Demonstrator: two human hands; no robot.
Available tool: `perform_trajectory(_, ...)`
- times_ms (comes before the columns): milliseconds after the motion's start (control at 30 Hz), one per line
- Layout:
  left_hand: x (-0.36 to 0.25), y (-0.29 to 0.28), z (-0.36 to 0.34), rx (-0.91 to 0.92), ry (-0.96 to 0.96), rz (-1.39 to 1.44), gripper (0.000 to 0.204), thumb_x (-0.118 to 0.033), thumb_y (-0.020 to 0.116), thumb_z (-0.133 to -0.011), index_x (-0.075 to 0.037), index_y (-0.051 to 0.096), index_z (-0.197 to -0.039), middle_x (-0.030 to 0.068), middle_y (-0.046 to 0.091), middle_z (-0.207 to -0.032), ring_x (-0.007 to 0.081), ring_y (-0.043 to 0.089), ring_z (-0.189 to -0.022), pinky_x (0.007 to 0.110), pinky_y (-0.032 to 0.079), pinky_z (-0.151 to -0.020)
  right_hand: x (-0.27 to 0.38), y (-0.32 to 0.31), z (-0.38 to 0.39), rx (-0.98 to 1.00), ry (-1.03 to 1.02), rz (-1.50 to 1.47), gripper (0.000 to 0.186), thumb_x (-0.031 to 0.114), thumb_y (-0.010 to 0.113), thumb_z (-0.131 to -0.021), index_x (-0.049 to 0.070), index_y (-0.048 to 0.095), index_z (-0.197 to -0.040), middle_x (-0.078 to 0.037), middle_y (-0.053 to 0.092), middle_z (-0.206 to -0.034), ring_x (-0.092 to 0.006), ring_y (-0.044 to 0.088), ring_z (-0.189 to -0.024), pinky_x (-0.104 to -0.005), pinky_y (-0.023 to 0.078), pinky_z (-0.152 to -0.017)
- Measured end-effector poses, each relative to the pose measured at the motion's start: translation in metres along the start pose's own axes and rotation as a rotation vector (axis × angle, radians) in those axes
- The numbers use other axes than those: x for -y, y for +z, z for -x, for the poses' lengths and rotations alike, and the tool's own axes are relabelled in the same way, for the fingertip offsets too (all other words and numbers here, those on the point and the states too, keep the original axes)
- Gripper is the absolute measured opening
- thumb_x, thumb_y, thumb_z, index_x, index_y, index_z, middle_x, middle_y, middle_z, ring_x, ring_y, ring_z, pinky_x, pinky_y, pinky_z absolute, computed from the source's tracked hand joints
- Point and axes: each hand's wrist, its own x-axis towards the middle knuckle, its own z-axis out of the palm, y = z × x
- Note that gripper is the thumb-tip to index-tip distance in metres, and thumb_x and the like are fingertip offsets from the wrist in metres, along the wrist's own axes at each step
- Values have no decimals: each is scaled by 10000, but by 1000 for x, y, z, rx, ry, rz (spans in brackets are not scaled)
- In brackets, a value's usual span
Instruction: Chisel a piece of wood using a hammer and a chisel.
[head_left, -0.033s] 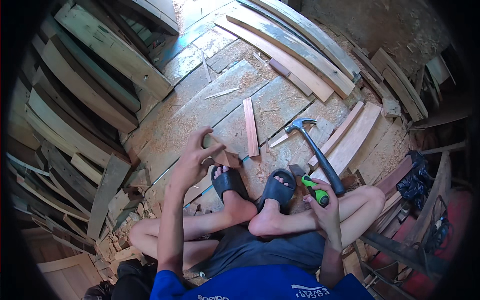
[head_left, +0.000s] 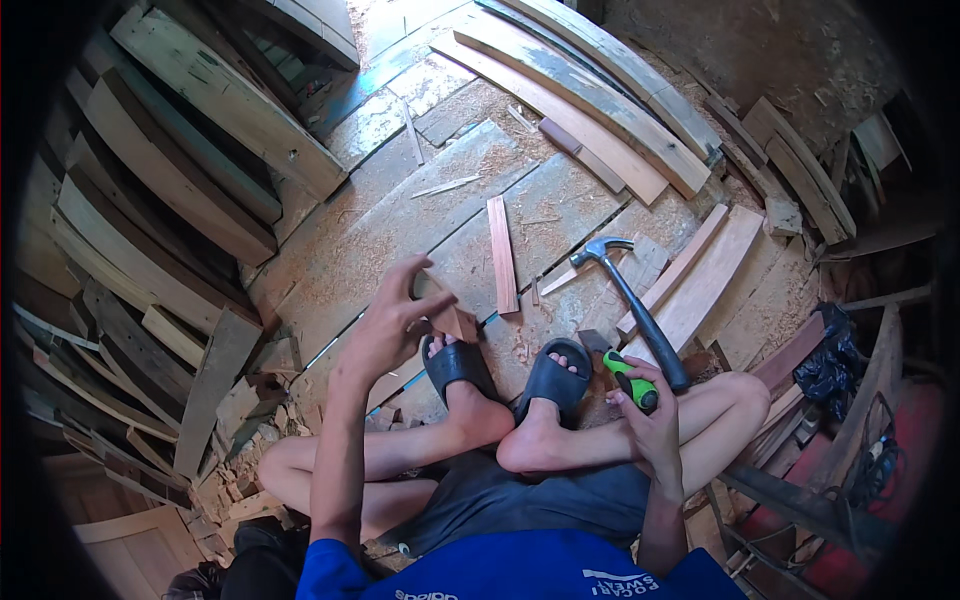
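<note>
Gripped in my left hand [head_left: 400, 315] is a small wooden block [head_left: 451, 319], held just above the toes of my left sandal [head_left: 465, 365] and partly hidden by my fingers. My right hand [head_left: 650, 410] is closed round the green and black handle [head_left: 622, 365] of a chisel, its metal blade [head_left: 594, 340] pointing forward beside my right sandal [head_left: 550, 385]. A claw hammer [head_left: 645, 325] with a dark handle lies just right of the chisel, its end near my right knee. A narrow reddish wood strip [head_left: 502, 250] lies on the dusty boards in front of my feet.
Stacked planks [head_left: 180, 170] line the left side. Long boards [head_left: 580, 110] lie at the back right, with more pieces [head_left: 720, 280] near the hammer. A black plastic bag [head_left: 830, 355] and dark cables [head_left: 870, 470] are at the right. Shavings and offcuts [head_left: 260, 400] are scattered over the floor.
</note>
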Motion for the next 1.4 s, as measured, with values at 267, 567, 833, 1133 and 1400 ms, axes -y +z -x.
perform_trajectory(267, -32, 10, 3, 184, 107, 155, 628, 53, 753, -621, -158, 683, -1208, 233, 382, -1434, 420, 417, -1323, 444, 422, -1069, 7, 3, -10, -94, -20, -163, 357, -62, 648, -885, -25, 565, -1231, -139, 679, -1126, -124, 673, -882, -236, 555, -772)
perform_trajectory(567, -52, 44, 17, 35, 55, 331, 730, -26, 714, -676, -141, 526, -1373, 236, 355, -1412, 409, 406, -1306, 448, 361, -1101, 52, 1, -31, -129, -798, 236, 431, 35, 822, -755, 3, 598, -1121, -167, 688, -1094, -229, 647, -860, -335, 533, -757)
perform_trajectory(833, -66, 98, 44, -345, -230, 982, 764, -49, 682, -803, -70, 345, -1489, 162, 492, -1303, 263, 479, -1270, 401, 358, -1102, 136, 46, -25, -158, -843, -513, 340, 142, 661, -905, 89, 362, -1057, -74, 489, -726, -146, 500, -574, -290, 476, -500)
perform_trajectory(1133, -65, 119, 44, -305, -207, 1090, 398, -58, 646, -896, -45, 581, -1288, 105, 547, -1287, 225, 509, -1246, 376, 375, -1109, 185, 91, -19, 18, -894, -584, 366, 277, 599, -935, -15, 469, -1115, -87, 492, -614, -120, 463, -466, -246, 393, -430)
perform_trajectory(1400, -56, 125, 50, -446, -277, 1213, 403, -51, 586, -943, -14, 546, -1342, 100, 538, -1311, 192, 526, -1228, 312, 403, -1073, 188, 131, -23, -106, -752, -438, 315, 325, 516, -987, 31, 454, -1080, -90, 451, -660, -142, 455, -476, -271, 426, -439)
